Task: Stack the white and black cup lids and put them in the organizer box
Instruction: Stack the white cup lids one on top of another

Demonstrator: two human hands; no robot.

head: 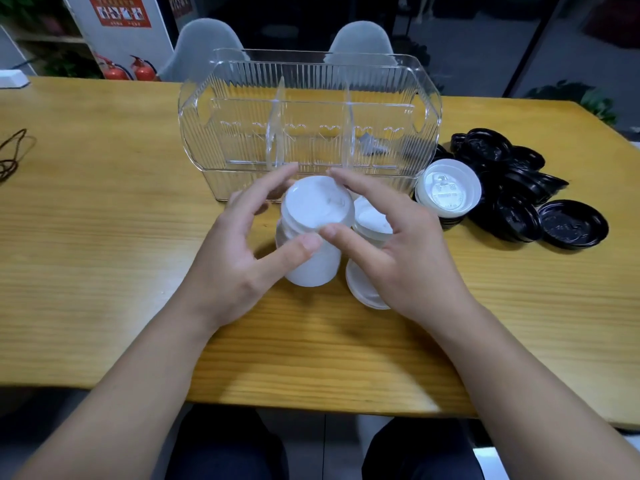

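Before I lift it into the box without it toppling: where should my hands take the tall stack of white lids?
Probably grip the tall stack of white lids low on its sides, left hand and right hand coming from opposite sides. It stands upright and is taller than it is wide, so a hold on the top rim alone may lift off only the upper lids.

Even overhead light, soft glare on table (104, 202); dark background, wide-angle edge bending, slight overall blur.

The right hand (398, 251) covers most of the smaller white lid stack (367, 223) behind it. The white stack (313, 237) between both hands is blurred. The lowest black lids (512, 188) near the counter's right edge are hidden under the others.
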